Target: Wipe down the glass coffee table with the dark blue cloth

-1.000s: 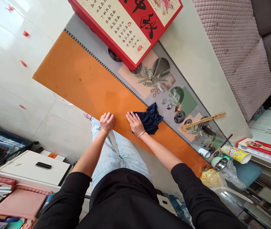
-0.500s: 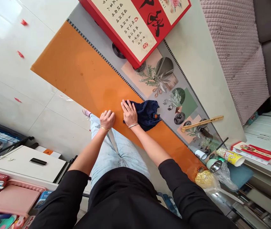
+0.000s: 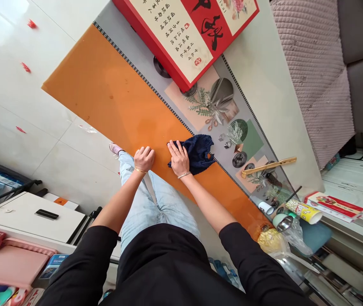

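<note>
Red box [image 3: 181, 46]: our landmark, sitting big and bright on the desk [image 3: 104, 93], part of it over the grey printed runner [image 3: 253, 140].
Blue cloth [image 3: 202, 153]: here it is, rumpled and dark, below the red box and a touch to its right, lying on the orange surface and lapping over the runner's patterned border.
Right hand [image 3: 178, 158]: below the red box, palm down on the cloth's near end, pressed against it!
Right grip: fingers stretched out straight and close together, laid over the fabric, not clenched around it.
Left hand [image 3: 144, 159]: below the red box and to its left, at the desk's near edge, apart from the cloth.
Left grip: fingers folded in like a fist, nothing showing in it; whether it clasps the edge, I can't tell.
Wooden stick [image 3: 270, 166]: right of and below the red box, slanting across the runner.
White cup [image 3: 266, 208]: farther down and right of the red box, tipped on its side.
</note>
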Demonstrator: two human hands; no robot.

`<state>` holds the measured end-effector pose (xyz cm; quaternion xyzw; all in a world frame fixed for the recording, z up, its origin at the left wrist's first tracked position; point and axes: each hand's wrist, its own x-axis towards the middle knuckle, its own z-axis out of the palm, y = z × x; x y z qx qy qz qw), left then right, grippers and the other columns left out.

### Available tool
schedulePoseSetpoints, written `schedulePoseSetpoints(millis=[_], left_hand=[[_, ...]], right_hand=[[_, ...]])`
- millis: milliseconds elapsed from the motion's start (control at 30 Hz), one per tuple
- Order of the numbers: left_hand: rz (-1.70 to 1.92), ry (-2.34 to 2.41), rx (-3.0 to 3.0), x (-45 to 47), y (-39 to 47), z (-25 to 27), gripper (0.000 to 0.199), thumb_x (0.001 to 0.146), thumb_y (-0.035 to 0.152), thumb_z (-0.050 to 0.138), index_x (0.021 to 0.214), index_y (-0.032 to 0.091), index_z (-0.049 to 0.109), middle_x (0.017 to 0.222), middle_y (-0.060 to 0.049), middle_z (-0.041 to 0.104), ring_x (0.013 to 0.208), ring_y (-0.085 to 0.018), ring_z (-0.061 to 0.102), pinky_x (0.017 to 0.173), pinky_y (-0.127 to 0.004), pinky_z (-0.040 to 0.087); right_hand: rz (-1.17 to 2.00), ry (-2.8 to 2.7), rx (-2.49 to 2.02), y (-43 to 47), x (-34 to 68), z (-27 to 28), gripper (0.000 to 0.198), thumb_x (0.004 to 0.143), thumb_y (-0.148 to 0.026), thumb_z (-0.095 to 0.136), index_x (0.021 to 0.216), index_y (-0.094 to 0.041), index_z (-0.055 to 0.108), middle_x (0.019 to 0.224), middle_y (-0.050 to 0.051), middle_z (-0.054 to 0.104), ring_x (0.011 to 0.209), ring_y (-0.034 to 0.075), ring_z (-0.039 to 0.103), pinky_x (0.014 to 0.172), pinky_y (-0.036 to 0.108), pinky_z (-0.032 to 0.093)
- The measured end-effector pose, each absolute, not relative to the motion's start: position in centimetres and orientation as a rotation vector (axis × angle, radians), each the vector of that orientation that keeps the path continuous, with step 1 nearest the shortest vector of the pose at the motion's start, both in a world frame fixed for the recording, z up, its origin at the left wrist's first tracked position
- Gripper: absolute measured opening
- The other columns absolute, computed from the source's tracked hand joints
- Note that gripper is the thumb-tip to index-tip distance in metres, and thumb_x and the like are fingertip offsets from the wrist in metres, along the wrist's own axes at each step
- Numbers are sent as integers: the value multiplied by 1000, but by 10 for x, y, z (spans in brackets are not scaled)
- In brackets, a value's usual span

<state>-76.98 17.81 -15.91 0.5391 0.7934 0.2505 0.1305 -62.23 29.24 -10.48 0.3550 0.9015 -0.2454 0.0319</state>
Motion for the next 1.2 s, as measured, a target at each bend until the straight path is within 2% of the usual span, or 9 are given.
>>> schedulePoseSetpoints(millis=[433,567,1200], left_hand=[[689,2298,1615,-770,178,-158,37,99,24,36,67,23,54,71,-8,56,65,-20,47,63,-37,26],[733,2301,1583,-770,178,-156,38,100,28,36,67,23,54,71,-7,56,65,-20,47,63,-37,26],[723,2306,1574,-770,180,-153,34,98,22,39,66,23,51,70,-7,55,64,-20,47,63,-37,25]], right_hand=[[-703,2792,1074,294,-629,-104,68,93,-8,33,159,-24,27,163,-5,29,156,21,11,129,48,15],[-711,2770,1071,292,-627,-100,71,92,-7,34,160,-28,23,163,-6,29,156,21,13,128,48,17],[-661,2799,1027,296,-640,-104,66,95,-9,35,158,-26,29,163,-4,31,156,21,15,128,46,16]])
